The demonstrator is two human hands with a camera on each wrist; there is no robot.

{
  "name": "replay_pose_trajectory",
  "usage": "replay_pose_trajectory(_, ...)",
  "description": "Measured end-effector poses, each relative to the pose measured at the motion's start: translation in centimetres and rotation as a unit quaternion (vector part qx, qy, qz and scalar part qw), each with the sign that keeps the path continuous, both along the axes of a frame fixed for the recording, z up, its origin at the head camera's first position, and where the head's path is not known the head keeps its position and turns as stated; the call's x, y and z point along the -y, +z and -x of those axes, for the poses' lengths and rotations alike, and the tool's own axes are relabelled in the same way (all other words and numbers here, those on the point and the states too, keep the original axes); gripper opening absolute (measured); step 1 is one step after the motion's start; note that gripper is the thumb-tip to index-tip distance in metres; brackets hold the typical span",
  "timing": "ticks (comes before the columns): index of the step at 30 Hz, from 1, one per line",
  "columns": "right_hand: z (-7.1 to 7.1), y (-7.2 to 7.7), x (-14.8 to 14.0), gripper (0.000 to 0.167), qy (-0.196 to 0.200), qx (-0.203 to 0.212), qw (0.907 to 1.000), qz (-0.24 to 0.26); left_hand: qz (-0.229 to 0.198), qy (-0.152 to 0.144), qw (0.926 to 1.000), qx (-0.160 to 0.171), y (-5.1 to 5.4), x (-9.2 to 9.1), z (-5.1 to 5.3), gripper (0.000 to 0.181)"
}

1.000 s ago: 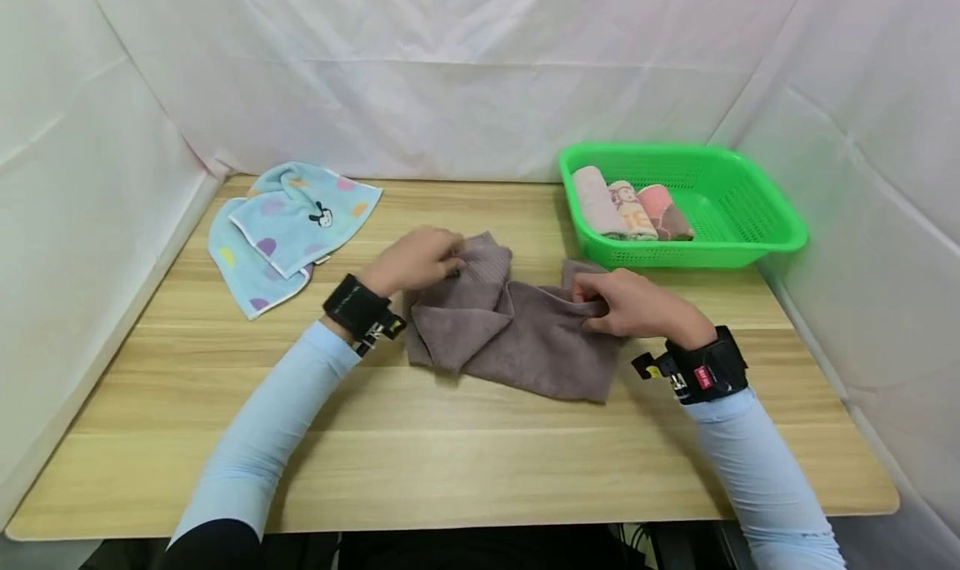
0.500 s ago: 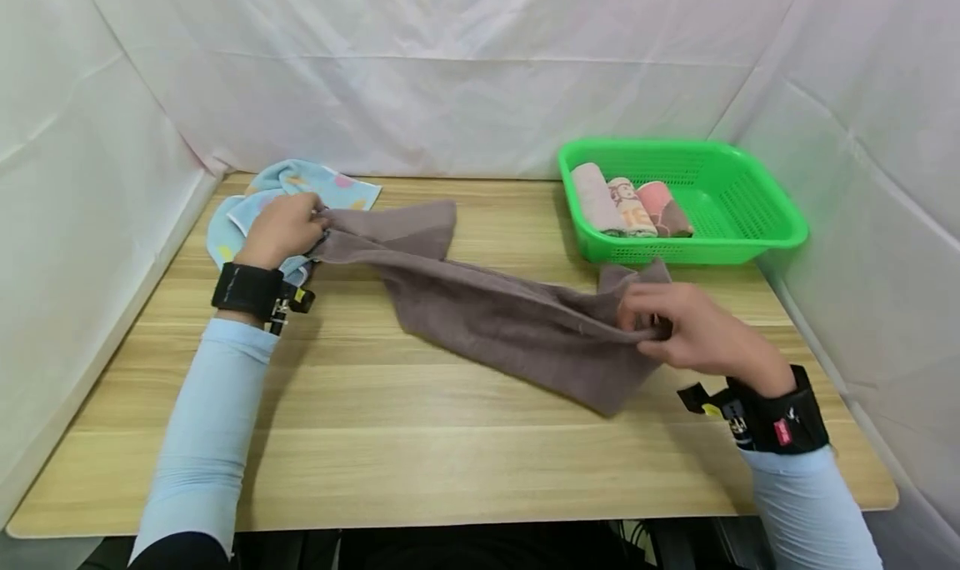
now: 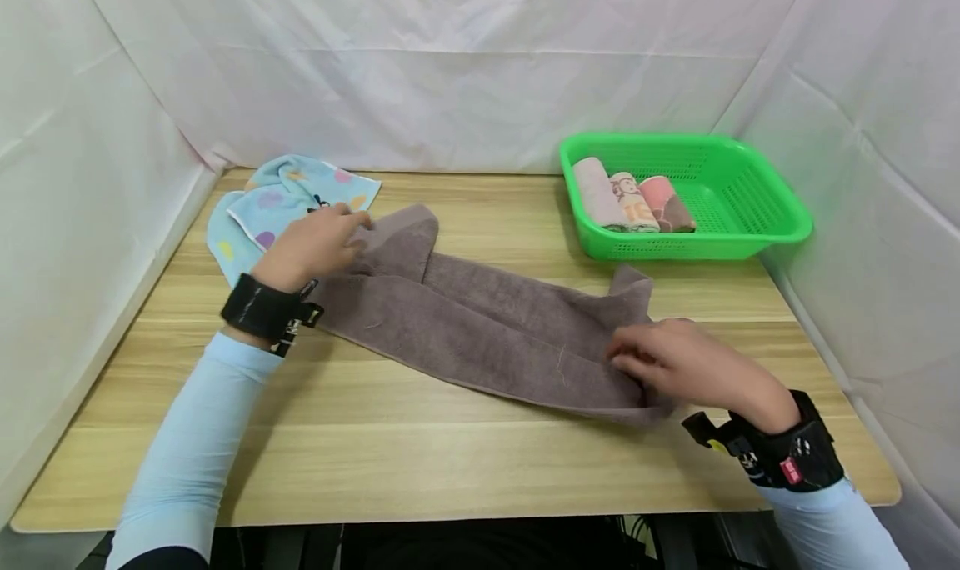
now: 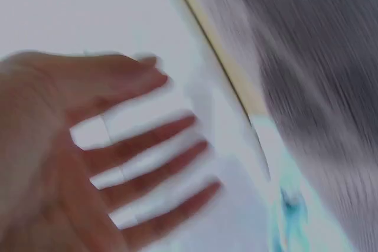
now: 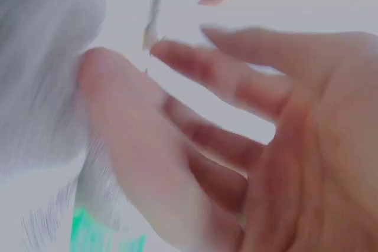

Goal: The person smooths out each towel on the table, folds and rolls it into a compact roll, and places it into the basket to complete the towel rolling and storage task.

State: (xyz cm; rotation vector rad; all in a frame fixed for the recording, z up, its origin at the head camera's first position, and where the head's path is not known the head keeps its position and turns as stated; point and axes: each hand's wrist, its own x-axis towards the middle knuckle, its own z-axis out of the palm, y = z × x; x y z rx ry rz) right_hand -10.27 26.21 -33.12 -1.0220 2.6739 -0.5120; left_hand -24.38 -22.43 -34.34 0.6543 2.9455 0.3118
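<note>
A grey-brown towel (image 3: 480, 337) lies stretched across the middle of the table, its near long edge bowed and both ends partly folded up. Above its left end is my left hand (image 3: 318, 245); the left wrist view shows the fingers (image 4: 150, 131) spread apart, with nothing between them. Over the right end hovers my right hand (image 3: 686, 362). In the right wrist view its loosely bent fingers (image 5: 218, 140) stand apart beside the blurred towel, and no cloth shows between them. Whether the right fingertips touch the towel is hard to tell.
At the back left lies a light-blue spotted towel (image 3: 277, 199), partly behind my left hand. A green basket (image 3: 772, 228) stands at the back right with three rolled towels (image 3: 633, 203) along its left side. White curtains (image 3: 465, 78) surround the wooden table (image 3: 375, 470).
Both hands moved apart, drawing the bunched grey-brown towel out wide. Since half a second ago it has come down flatter on the table, and the hands have let go.
</note>
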Motion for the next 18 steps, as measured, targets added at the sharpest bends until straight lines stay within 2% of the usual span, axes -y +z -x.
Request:
replay_pose_trajectory(2, 0.6, -0.4, -0.7, 0.006, -0.05, -0.05, 0.9972, -0.026, -0.034, -0.059, 0.9977, 0.001, -0.5, -2.0, 0.7, 0.034)
replay_pose_trajectory(3, 0.8, -0.6, -1.1, 0.006, -0.072, -0.058, 0.995, -0.036, -0.041, -0.081, 0.9959, 0.004, -1.0, -2.8, 1.1, 0.034)
replay_pose_trajectory(6, 1.4, -1.6, -2.4, 0.018, -0.122, -0.047, 0.9904, -0.045, -0.046, -0.12, 0.9913, 0.027, -2.4, -4.2, 2.0, 0.041)
replay_pose_trajectory(9, 1.9, -2.8, -3.5, 0.032, -0.129, -0.018, 0.991, -0.03, -0.039, -0.119, 0.9902, 0.062, -3.6, -4.3, 2.4, 0.056)
replay_pose_trajectory(12, 2.0, -3.8, -4.0, 0.046, -0.105, -0.009, 0.994, -0.032, -0.048, -0.108, 0.9881, 0.099, -4.2, -3.6, 2.2, 0.069)
replay_pose_trajectory(14, 2.1, -4.2, -4.3, 0.044, -0.095, -0.032, 0.9939, -0.046, -0.051, -0.096, 0.9882, 0.108, -4.3, -3.2, 2.0, 0.073)
replay_pose_trajectory(16, 2.0, -4.2, -4.6, 0.032, -0.107, -0.031, 0.9916, -0.065, -0.045, -0.079, 0.9888, 0.118, -4.3, -2.9, 1.8, 0.075)
replay_pose_trajectory(18, 2.0, -4.0, -5.1, 0.028, -0.128, -0.019, 0.9876, -0.089, -0.029, -0.053, 0.9896, 0.13, -4.2, -2.6, 1.5, 0.077)
